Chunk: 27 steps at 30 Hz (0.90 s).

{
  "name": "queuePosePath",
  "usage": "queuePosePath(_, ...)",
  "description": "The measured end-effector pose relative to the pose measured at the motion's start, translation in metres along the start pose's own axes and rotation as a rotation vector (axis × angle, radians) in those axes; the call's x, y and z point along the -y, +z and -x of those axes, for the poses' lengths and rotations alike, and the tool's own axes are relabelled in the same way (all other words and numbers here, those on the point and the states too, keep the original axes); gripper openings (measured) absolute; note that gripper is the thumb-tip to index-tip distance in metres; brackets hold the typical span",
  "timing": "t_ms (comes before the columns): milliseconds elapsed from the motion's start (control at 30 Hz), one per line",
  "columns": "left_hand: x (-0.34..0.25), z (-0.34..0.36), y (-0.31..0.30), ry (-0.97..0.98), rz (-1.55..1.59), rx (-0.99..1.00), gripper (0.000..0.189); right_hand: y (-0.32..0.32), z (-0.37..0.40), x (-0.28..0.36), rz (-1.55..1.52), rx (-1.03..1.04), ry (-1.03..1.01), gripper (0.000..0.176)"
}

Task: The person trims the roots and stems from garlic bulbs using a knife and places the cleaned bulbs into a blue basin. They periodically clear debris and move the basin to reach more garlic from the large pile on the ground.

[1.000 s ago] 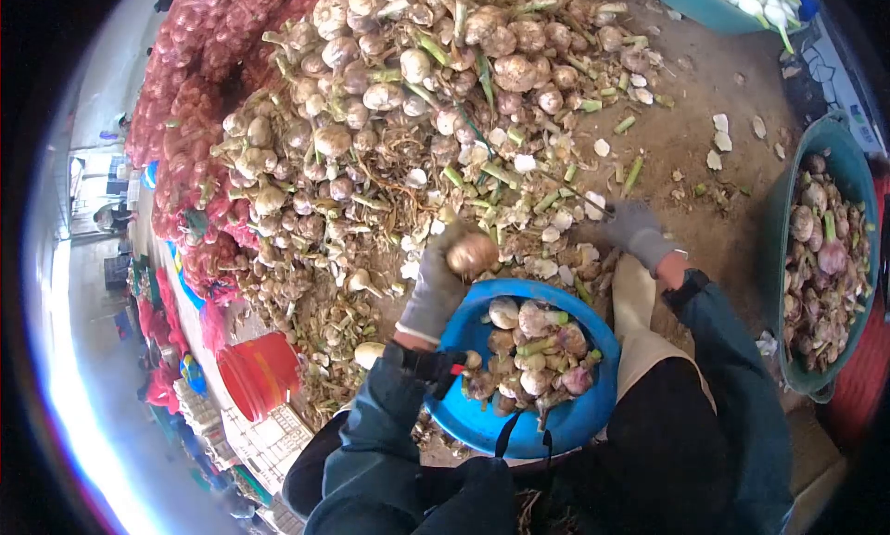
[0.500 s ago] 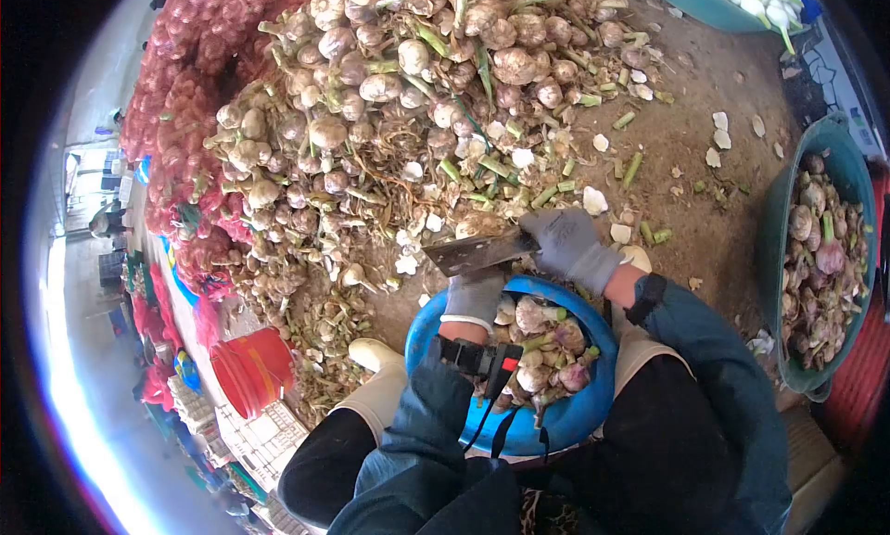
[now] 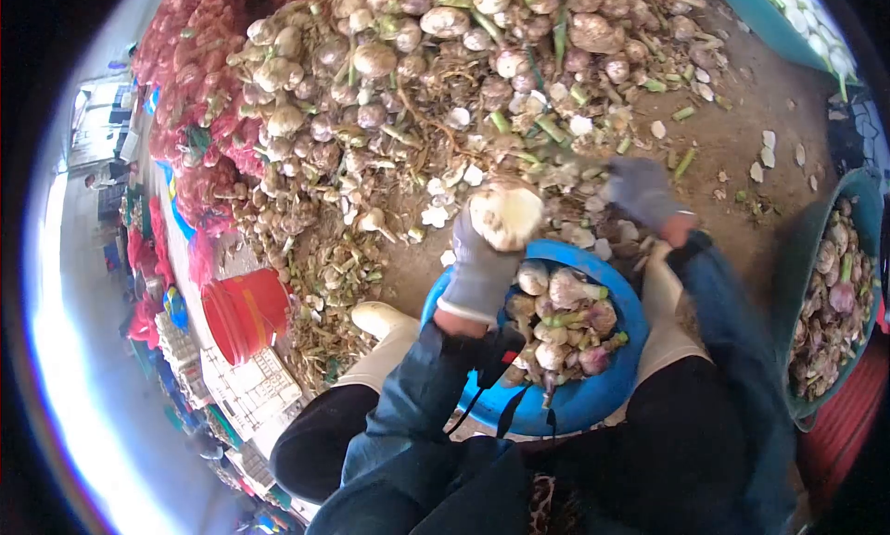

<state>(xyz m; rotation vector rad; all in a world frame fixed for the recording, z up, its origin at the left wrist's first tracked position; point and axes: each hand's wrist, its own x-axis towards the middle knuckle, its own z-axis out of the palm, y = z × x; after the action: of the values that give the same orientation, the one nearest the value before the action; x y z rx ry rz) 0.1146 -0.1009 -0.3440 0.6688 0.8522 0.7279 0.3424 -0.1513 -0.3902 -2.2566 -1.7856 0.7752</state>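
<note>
My left hand point(image 3: 480, 273), in a grey glove, is closed around a large garlic bulb point(image 3: 505, 218). The bulb's pale, flat-cut face is turned up toward me. My gloved right hand point(image 3: 642, 194) is off to the right, smeared by motion, gripping a knife point(image 3: 567, 167) whose broad blade shows only as a blur over the scraps. Below my hands, between my legs, sits a blue tub point(image 3: 623, 289) holding several garlic bulbs point(image 3: 565, 326) with short stems.
A big heap of garlic point(image 3: 371, 62) spreads ahead, with red mesh sacks point(image 3: 190, 62) behind it on the left. A red bucket point(image 3: 246, 312) stands at left. A green tub point(image 3: 799, 350) of garlic is at right; another tub point(image 3: 765, 20) holds white bulbs. Cut stems litter the floor.
The knife and my right hand have swung right, away from my left hand. The bulb in my left hand has come into sight, its cut face showing. The whole view has shifted.
</note>
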Motion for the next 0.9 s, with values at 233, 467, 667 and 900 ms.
queuePosePath(233,-0.07,-0.01,-0.069,-0.227,-1.101,0.61,0.039,0.021,0.003,-0.034,-0.076,-0.093,0.381,0.034)
queuePosePath(467,-0.049,-0.049,-0.258,0.214,-2.634,-0.016,0.049,0.052,-0.017,-0.011,0.044,0.141,0.147,0.028)
queuePosePath(667,-0.068,-0.045,-0.227,-0.064,-1.463,-0.342,0.05,0.038,-0.024,0.05,-0.012,0.077,0.195,0.025)
queuePosePath(900,-0.052,-0.041,-0.089,-0.205,-0.836,0.015,0.031,0.009,-0.023,0.12,-0.206,-0.039,-0.142,0.021)
